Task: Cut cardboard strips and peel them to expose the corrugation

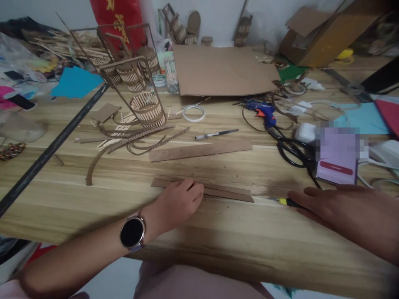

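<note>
Cardboard strip (230, 192) under the left hand (180, 200), ends visible either side

Soft, muted indoor light on your wooden tabletop (237, 236), with the upper-right corner sinking into darkness.
The light source sits outside your view; faint, soft-edged shadows lie on the far side of your left forearm (81, 253) and right hand (330, 207). You get slight softness overall, hazier detail towards the back wall (215, 20), wide-angle stretching at the edges, and pixelated blocks over your smartphone's (336, 151) upper part.
</note>
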Demonstrator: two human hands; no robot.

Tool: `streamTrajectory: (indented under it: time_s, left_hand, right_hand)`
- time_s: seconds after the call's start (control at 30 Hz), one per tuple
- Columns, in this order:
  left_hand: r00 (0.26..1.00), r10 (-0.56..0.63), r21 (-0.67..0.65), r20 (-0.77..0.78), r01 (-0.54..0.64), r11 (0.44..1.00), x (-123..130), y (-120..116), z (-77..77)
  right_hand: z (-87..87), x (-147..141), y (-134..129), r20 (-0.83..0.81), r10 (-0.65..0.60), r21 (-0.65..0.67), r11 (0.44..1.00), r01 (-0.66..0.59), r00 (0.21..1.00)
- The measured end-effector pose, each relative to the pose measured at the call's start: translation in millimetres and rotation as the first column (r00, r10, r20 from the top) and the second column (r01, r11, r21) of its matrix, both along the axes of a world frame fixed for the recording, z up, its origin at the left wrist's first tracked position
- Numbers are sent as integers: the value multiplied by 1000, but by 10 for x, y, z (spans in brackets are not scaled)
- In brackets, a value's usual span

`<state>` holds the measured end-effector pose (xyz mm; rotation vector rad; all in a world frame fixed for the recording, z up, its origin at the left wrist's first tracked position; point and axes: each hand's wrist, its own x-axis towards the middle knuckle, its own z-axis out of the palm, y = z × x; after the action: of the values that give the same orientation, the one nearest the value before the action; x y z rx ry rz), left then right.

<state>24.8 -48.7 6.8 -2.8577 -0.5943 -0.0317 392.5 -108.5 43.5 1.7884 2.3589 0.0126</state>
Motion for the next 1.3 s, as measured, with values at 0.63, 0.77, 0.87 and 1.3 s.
streamTrajectory:
  time_s: [0.63, 0.77, 0.87, 1.3]
  left_hand:
    - [993, 89, 34, 81, -92, 995, 19, -256, -103]
    - [988, 112, 7, 105, -113, 994, 25, -255, -92]
    - [988, 109, -22, 111, -107, 994, 46, -245, -66]
    - [976, -36, 29, 217, 30, 999, 57, -172, -24]
  right_hand:
    - [-341, -329, 594, -29, 68, 168, 984, -62, 997]
    - [-320, -671, 592, -59, 262, 263, 935, -238, 963]
    - [-332, -946, 547, -121, 444, 260, 877, -403, 888]
    - [-280, -989, 543, -761, -105, -99, 994, 47, 640]
